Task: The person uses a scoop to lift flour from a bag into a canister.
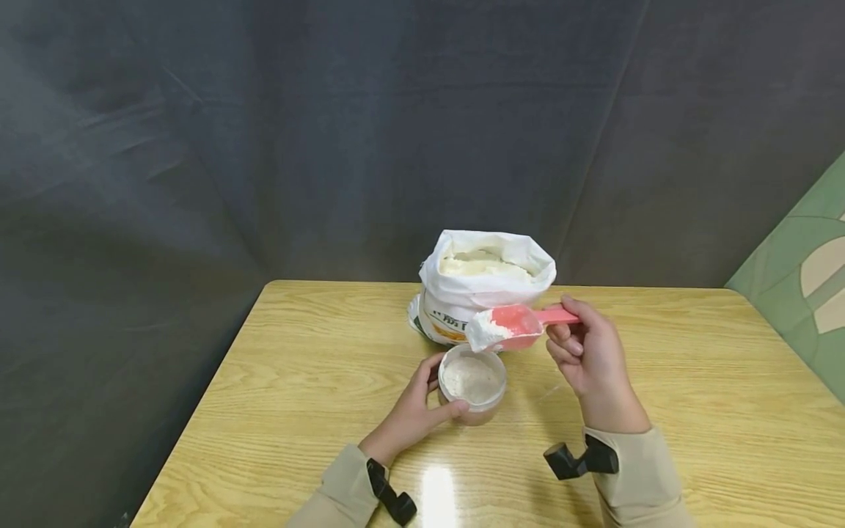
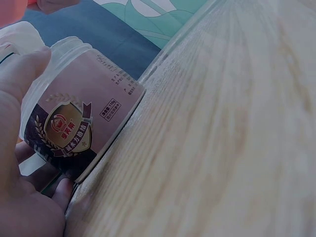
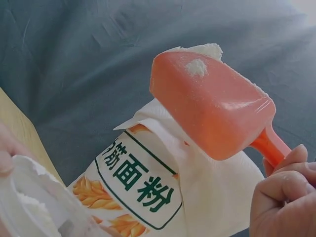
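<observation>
My right hand (image 1: 597,359) grips the handle of a pink plastic scoop (image 1: 521,326), its bowl heaped with white flour (image 1: 485,330) at the front end. In the head view the scoop is level above the far rim of a clear plastic jar (image 1: 490,402). That jar stands on the table with whitish powder (image 1: 470,378) inside; a pink and dark label (image 2: 69,128) shows in the left wrist view. Thumb and fingers of my left hand (image 1: 416,411) hold it around its left side. Right behind the jar stands an open white flour bag (image 3: 148,182), filled with flour.
The wooden table (image 1: 297,381) ends at a dark grey cloth (image 1: 396,147) behind the bag. A green patterned cloth (image 1: 792,271) hangs at the right edge. Black wrist cameras (image 1: 581,460) sit on both sleeves.
</observation>
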Available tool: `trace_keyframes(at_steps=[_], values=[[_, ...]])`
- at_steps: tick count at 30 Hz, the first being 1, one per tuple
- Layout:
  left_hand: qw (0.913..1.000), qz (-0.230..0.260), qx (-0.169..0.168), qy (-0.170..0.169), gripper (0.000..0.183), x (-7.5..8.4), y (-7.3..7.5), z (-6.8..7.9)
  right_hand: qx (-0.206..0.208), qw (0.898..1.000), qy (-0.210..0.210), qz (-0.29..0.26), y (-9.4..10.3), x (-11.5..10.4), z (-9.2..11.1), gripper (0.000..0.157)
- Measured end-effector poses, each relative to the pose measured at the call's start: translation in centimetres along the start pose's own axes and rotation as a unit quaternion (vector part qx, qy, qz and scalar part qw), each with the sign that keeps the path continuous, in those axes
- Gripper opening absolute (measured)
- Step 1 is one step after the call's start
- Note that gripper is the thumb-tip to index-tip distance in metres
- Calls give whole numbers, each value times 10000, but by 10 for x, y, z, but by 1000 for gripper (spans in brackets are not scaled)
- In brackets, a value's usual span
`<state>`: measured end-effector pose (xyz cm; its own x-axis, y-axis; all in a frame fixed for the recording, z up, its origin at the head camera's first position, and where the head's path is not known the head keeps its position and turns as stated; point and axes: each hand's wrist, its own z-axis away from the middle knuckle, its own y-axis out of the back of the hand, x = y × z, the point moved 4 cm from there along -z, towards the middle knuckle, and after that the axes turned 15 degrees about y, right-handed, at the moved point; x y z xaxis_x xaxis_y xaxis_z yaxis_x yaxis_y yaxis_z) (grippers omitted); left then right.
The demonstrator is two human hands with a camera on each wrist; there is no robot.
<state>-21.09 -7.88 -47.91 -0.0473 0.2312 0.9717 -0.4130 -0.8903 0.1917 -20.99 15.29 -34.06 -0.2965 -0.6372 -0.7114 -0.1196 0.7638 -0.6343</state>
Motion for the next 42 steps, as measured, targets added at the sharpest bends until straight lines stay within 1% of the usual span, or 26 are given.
trace_keyframes(at_steps=[8, 12, 15, 18, 23, 27, 29, 34, 36, 38, 42], values=[[10000, -60, 13, -32, 80, 1, 0, 0, 19, 9996, 196, 215, 8, 3, 0, 57], [10000, -92, 28, -4, 80, -1, 1, -1, 29, 9971, 357, 676, 10, 5, 0, 57], [10000, -93, 28, 10, 80, -2, 1, -2, 82, 9930, 474, 1080, 12, 5, 0, 56], [9999, -89, 38, 48, 80, -2, 1, -2, 113, 9890, 545, 1369, 14, 6, 0, 55], [9999, -92, 46, 45, 79, -2, 1, -2, 16, 9848, 554, 1644, 15, 9, -1, 54], [9999, -119, 47, -7, 79, -1, 1, -2, -54, 9792, 520, 1958, 14, 12, -1, 52], [9999, -123, 45, -12, 79, -1, 2, -2, -39, 9769, 485, 2080, 14, 13, -1, 50], [9999, -125, 32, -48, 79, -2, 1, -3, 158, 9716, 420, 2322, 13, 15, 0, 47], [9999, -133, 33, -55, 80, -2, 1, -3, 251, 9672, 395, 2495, 12, 17, 1, 46], [9999, -139, 40, -47, 80, -2, 1, -2, 322, 9602, 349, 2752, 11, 18, 1, 44], [9999, -119, 56, -50, 80, -2, 1, -2, 371, 9409, 234, 3360, 8, 23, 2, 39]])
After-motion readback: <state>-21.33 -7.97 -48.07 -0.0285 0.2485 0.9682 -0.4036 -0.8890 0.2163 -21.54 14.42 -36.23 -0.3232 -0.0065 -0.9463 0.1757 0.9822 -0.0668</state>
